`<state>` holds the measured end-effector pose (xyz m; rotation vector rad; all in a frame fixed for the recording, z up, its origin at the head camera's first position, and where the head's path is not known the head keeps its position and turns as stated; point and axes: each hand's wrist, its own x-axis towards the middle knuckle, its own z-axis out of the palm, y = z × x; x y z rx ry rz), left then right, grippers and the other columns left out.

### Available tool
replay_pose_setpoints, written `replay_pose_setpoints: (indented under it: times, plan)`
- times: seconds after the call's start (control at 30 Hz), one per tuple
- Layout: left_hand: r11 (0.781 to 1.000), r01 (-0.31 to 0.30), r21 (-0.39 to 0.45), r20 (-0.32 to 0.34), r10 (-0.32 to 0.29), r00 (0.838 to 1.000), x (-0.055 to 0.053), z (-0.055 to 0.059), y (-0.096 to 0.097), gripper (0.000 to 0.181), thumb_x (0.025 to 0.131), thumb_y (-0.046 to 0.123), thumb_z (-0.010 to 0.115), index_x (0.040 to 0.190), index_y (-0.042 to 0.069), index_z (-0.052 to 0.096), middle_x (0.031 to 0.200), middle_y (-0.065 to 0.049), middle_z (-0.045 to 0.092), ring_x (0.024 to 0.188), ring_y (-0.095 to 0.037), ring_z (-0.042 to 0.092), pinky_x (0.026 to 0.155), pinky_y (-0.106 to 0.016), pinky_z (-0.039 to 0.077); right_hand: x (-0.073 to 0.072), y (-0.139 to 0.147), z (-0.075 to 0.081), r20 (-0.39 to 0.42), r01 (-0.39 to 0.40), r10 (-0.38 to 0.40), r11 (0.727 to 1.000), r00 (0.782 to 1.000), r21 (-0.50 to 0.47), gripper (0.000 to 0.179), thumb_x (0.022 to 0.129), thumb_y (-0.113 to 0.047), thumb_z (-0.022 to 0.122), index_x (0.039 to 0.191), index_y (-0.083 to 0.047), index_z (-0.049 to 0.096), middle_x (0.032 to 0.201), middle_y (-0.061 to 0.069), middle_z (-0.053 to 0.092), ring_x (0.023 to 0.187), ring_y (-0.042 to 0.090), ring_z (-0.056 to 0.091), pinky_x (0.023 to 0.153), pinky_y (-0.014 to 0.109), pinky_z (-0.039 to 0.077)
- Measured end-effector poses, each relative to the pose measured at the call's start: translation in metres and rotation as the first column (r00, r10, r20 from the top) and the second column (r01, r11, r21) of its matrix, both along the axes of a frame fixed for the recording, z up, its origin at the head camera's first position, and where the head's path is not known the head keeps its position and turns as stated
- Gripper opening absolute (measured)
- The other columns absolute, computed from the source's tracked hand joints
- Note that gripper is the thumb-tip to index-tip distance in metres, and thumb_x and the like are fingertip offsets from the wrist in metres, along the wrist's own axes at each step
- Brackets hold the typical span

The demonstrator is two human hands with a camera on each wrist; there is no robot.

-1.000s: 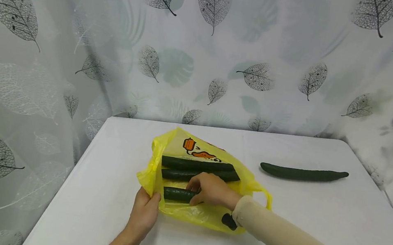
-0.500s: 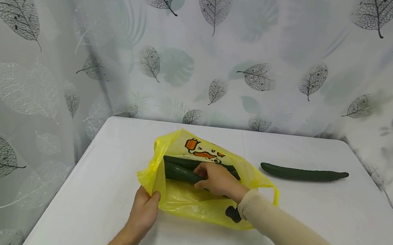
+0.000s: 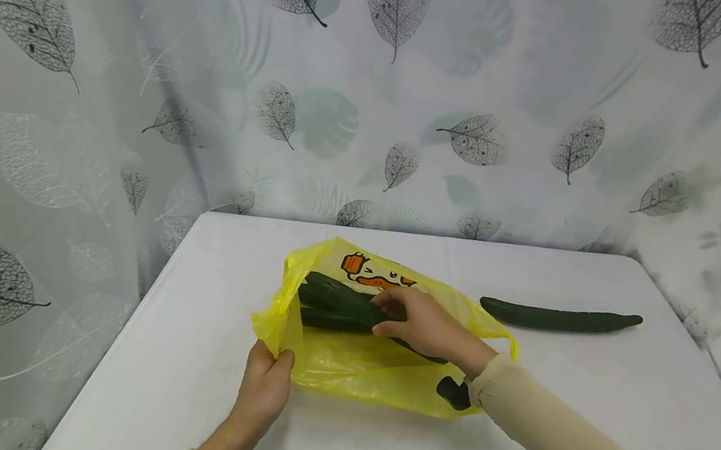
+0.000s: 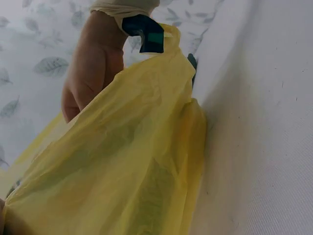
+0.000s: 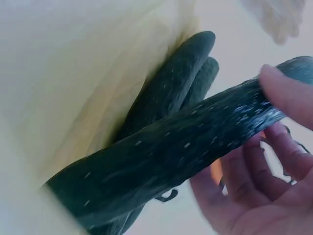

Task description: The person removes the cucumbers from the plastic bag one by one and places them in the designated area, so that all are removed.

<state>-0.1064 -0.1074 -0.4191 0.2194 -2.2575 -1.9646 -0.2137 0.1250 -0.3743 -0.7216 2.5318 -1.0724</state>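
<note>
A yellow plastic bag (image 3: 354,380) with a cartoon print lies on the white table with its mouth spread. My left hand (image 3: 265,387) grips the bag's near left edge. Inside the mouth, my right hand (image 3: 425,325) holds a dark green cucumber (image 5: 161,147), with the thumb on one side and the fingers on the other. The held cucumber slants across other cucumbers (image 5: 171,83) that lie in the bag. The left wrist view shows mostly the bag's outer side (image 4: 107,166), with the right hand behind its upper edge; dark shapes show through the plastic.
Another cucumber (image 3: 560,320) lies alone on the white table (image 3: 583,406), to the right of the bag. A leaf-patterned curtain (image 3: 445,99) hangs behind the table's far edge. A dark wrist-worn device (image 4: 146,34) sits at the right cuff.
The right hand has moved the cucumber from the near side of the bag's mouth back over the others and slightly to the right. The left hand keeps its grip on the bag.
</note>
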Motion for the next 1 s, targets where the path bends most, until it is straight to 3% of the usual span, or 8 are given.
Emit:
replay_pose_setpoints:
  times: [0.27, 0.43, 0.63, 0.83, 1.0]
  plan:
    - [1.000, 0.014, 0.002, 0.012, -0.014, 1.000, -0.001, 0.001, 0.003, 0.041, 0.094, -0.005, 0.038, 0.134, -0.012, 0.040, 0.118, -0.018, 0.052, 0.105, -0.027, 0.047, 0.093, -0.027, 0.039, 0.011, 0.021, 0.010, 0.000, 0.001, -0.001, 0.982, 1.000, -0.191, 0.042, 0.092, -0.020, 0.075, 0.130, -0.008, 0.062, 0.121, 0.004, 0.063, 0.111, 0.023, 0.058, 0.092, 0.040, 0.050]
    - [1.000, 0.012, -0.016, 0.009, -0.012, 1.000, 0.000, 0.002, 0.007, 0.042, 0.094, -0.005, 0.038, 0.135, -0.012, 0.040, 0.119, -0.018, 0.052, 0.105, -0.027, 0.047, 0.094, -0.031, 0.039, 0.018, 0.026, 0.026, 0.007, -0.023, 0.027, 0.942, 1.000, -0.335, 0.041, 0.090, -0.016, 0.076, 0.128, -0.006, 0.063, 0.116, 0.006, 0.064, 0.108, 0.025, 0.059, 0.092, 0.041, 0.052]
    - [1.000, 0.024, -0.014, 0.012, -0.024, 1.000, 0.001, 0.003, 0.010, 0.044, 0.094, -0.005, 0.038, 0.137, -0.011, 0.038, 0.122, -0.020, 0.051, 0.106, -0.028, 0.047, 0.095, -0.033, 0.039, 0.023, 0.032, 0.044, -0.010, -0.044, 0.044, 0.900, 0.999, -0.434, 0.035, 0.091, -0.013, 0.075, 0.124, -0.009, 0.065, 0.114, 0.005, 0.066, 0.108, 0.023, 0.061, 0.090, 0.038, 0.053]
    - [1.000, 0.020, -0.014, 0.013, -0.020, 1.000, 0.001, 0.002, 0.012, 0.045, 0.092, -0.007, 0.038, 0.137, -0.011, 0.039, 0.122, -0.021, 0.051, 0.106, -0.028, 0.047, 0.095, -0.031, 0.039, 0.027, 0.036, 0.059, 0.067, -0.004, 0.049, 0.833, 0.997, -0.554, 0.036, 0.092, -0.012, 0.073, 0.127, -0.008, 0.064, 0.119, 0.010, 0.067, 0.112, 0.028, 0.061, 0.092, 0.042, 0.053]
    - [1.000, 0.016, -0.024, 0.013, -0.016, 1.000, 0.002, 0.003, 0.014, 0.046, 0.091, -0.007, 0.038, 0.136, -0.011, 0.039, 0.122, -0.022, 0.051, 0.106, -0.027, 0.047, 0.095, -0.031, 0.038, 0.031, 0.041, 0.070, 0.149, 0.075, 0.030, 0.757, 0.988, -0.649, 0.038, 0.095, -0.009, 0.069, 0.132, -0.005, 0.061, 0.122, 0.013, 0.064, 0.111, 0.030, 0.062, 0.096, 0.042, 0.050]
